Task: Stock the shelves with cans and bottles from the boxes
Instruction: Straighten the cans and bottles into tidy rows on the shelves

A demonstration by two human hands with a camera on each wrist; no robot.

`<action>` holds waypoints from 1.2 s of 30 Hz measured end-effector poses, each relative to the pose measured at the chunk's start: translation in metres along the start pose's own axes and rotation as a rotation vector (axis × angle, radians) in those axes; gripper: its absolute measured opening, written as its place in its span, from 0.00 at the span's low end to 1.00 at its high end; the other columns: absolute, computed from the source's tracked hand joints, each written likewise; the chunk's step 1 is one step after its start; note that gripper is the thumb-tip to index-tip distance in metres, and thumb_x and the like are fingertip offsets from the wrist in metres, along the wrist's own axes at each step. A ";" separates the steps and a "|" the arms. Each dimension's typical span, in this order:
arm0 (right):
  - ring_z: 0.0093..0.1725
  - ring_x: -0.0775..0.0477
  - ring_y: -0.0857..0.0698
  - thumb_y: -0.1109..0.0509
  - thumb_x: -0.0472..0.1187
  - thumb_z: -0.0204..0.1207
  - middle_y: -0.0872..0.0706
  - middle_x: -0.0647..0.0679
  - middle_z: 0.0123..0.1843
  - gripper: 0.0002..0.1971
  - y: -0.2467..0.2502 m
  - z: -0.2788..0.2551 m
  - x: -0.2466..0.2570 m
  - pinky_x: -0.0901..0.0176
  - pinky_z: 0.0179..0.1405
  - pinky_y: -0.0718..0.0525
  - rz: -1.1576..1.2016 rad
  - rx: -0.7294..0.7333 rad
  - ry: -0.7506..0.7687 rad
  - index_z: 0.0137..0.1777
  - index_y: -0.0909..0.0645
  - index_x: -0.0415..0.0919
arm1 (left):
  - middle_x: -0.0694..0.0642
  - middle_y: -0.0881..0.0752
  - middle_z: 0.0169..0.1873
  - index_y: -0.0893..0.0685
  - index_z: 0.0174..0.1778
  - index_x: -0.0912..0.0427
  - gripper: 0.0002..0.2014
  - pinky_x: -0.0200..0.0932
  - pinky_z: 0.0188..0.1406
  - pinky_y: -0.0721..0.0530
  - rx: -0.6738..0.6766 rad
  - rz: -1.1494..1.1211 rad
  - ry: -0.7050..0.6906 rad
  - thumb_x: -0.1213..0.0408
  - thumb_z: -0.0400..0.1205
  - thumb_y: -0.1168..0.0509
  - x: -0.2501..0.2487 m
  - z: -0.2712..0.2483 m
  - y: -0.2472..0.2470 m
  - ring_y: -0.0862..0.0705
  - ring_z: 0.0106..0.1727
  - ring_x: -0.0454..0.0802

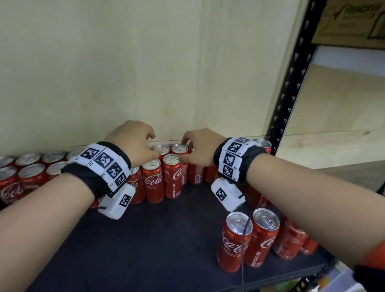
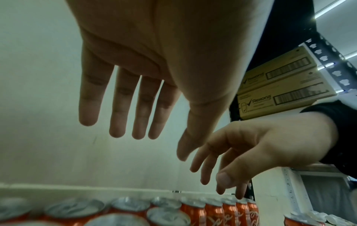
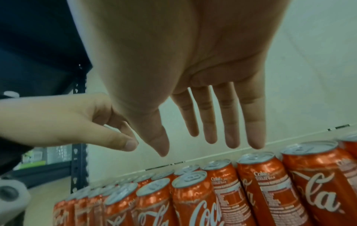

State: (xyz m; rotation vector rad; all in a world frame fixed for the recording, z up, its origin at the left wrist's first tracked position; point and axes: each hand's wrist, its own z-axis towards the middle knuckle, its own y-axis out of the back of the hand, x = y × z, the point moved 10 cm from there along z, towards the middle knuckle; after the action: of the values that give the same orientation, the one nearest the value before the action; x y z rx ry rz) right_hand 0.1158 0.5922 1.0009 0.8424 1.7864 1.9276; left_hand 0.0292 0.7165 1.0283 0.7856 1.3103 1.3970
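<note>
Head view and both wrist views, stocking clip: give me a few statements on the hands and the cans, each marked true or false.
1. The left hand holds a can. False: its fingers hang straight above the can tops, holding nothing.
2. The Coca-Cola cans at the back of the shelf stand upright. True.
3. A separate cluster of cans stands nearer the front, under the right forearm. True.
4. The right hand pinches a bottle. False: its fingers are straight and empty; no bottle shows.
5. Rexona cartons sit on a higher shelf. True.
</note>
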 end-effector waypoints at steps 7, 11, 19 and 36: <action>0.58 0.41 0.13 0.21 0.53 0.72 0.13 0.44 0.63 0.28 -0.019 0.026 0.021 0.46 0.59 0.13 -0.086 0.071 0.033 0.69 0.19 0.41 | 0.52 0.12 0.57 0.14 0.64 0.55 0.25 0.51 0.56 0.13 0.167 0.030 0.047 0.46 0.73 0.24 0.012 0.004 -0.046 0.13 0.56 0.53; 0.60 0.42 0.13 0.18 0.52 0.68 0.13 0.45 0.64 0.32 -0.029 0.036 0.029 0.47 0.60 0.13 -0.060 0.098 0.043 0.70 0.19 0.40 | 0.48 0.15 0.39 0.16 0.45 0.51 0.15 0.43 0.33 0.20 0.184 0.091 0.045 0.47 0.72 0.24 0.012 0.007 -0.056 0.17 0.38 0.46; 0.53 0.43 0.12 0.13 0.51 0.62 0.12 0.47 0.58 0.33 -0.036 0.044 0.037 0.49 0.52 0.11 -0.083 0.094 0.053 0.67 0.17 0.43 | 0.52 0.15 0.36 0.17 0.41 0.56 0.14 0.41 0.27 0.25 0.198 0.161 0.029 0.53 0.72 0.21 0.008 0.012 -0.065 0.15 0.37 0.49; 0.56 0.44 0.10 0.11 0.50 0.60 0.09 0.44 0.59 0.34 -0.052 0.046 0.033 0.54 0.54 0.11 -0.178 0.259 -0.008 0.66 0.14 0.40 | 0.53 0.13 0.46 0.15 0.54 0.58 0.24 0.47 0.45 0.11 0.301 0.177 -0.041 0.54 0.67 0.16 -0.012 0.006 -0.082 0.13 0.45 0.51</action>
State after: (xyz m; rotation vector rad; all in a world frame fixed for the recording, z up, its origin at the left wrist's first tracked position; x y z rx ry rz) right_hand 0.1146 0.6544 0.9557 0.7413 2.0600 1.6035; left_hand 0.0572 0.6978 0.9523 1.1502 1.4663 1.3281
